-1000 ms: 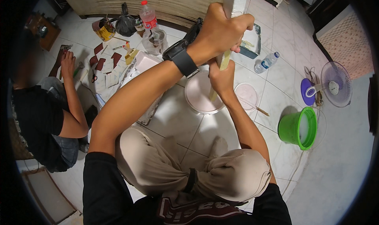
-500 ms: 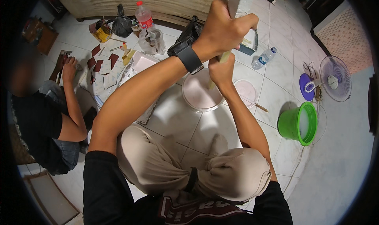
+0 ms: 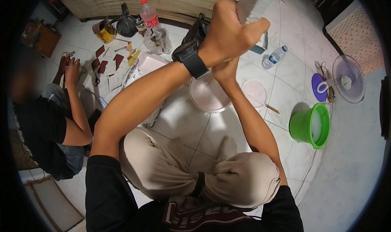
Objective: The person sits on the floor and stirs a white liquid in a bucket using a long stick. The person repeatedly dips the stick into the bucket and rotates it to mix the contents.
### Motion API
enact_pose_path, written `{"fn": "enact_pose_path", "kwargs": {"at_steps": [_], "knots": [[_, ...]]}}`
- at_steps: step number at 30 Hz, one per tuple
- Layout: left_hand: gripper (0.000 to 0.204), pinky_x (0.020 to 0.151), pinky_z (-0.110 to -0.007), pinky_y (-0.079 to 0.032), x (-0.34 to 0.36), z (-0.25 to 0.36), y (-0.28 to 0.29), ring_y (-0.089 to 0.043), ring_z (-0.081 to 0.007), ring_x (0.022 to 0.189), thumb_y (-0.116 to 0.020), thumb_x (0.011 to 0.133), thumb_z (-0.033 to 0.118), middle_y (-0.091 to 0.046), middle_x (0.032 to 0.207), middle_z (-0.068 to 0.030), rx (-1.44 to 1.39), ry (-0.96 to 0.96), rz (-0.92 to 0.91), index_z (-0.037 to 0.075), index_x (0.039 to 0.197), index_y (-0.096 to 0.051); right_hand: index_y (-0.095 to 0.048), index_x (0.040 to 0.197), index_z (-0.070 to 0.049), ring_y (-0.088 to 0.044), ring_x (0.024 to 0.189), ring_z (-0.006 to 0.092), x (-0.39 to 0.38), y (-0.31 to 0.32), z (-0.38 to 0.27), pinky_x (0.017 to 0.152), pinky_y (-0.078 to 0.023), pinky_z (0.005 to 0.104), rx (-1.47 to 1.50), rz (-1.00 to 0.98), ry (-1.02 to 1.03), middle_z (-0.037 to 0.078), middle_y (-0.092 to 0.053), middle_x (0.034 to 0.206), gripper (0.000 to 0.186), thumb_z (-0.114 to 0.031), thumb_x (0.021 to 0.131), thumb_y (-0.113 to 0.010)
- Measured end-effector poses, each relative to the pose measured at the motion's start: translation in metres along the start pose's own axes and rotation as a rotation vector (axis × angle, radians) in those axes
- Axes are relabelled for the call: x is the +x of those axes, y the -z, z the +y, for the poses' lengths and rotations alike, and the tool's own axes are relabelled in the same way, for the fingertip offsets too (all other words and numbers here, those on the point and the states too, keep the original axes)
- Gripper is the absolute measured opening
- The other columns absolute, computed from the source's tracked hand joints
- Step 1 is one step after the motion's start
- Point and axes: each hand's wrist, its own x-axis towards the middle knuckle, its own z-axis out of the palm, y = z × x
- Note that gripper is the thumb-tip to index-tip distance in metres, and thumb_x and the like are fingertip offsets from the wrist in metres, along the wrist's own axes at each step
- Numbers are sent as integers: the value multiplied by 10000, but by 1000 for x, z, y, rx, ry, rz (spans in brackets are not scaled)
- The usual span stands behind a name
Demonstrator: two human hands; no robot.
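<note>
My left hand (image 3: 231, 32), with a black watch (image 3: 191, 61) on its wrist, is closed round a long pale stick (image 3: 251, 5) near its whitish upper end. Below it my right hand (image 3: 225, 71) grips the same stick, its fingers partly hidden by my left hand. The stick slants down over a round tub of pale pink paint (image 3: 209, 97) between my forearms; its lower end is hard to make out at the paint. Right of the tub sits a round pinkish lid (image 3: 254, 91) with a thin brown-handled tool (image 3: 272, 108) lying across it.
On the right are a green bucket (image 3: 303, 126), a purple fan (image 3: 319, 87) and a water bottle (image 3: 275, 57). A paint tray (image 3: 152, 64), red sandpaper pieces (image 3: 118, 60), a red-capped bottle (image 3: 149, 16) and a can (image 3: 104, 33) lie left. A person (image 3: 40, 122) sits at far left.
My right hand has shifted slightly left over the tub, and the stick's upper part has tilted, showing a broader whitish face. The person at left has brought their hands closer together.
</note>
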Motion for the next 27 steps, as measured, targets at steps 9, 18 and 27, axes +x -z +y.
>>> {"fn": "enact_pose_path", "kwargs": {"at_steps": [9,18,27], "knots": [[297,356,-300,-395,14,22,23,-512,-139,375,-590,831,160,-516,464,-57,30,380,-20,-14,590,-586,-614,769,69,-544,572,185,-13,-5,-18,561,-425,378,4,-81,-563,124,-611,634,155,-74,828,-608],[255,428,-320,-379,-1,6,-3,-399,-116,430,-646,682,153,-475,447,-44,124,-200,-33,-23,556,-513,-640,906,34,-654,749,218,-15,-3,6,687,-501,321,-74,80,24,98,-682,805,172,-118,827,-651],[294,353,-298,-401,7,15,19,-521,-139,372,-592,831,168,-532,475,-67,-83,260,-64,-27,611,-601,-613,769,50,-532,589,151,-9,8,-20,583,-438,347,-123,-87,-516,82,-594,623,134,-70,823,-595]]}}
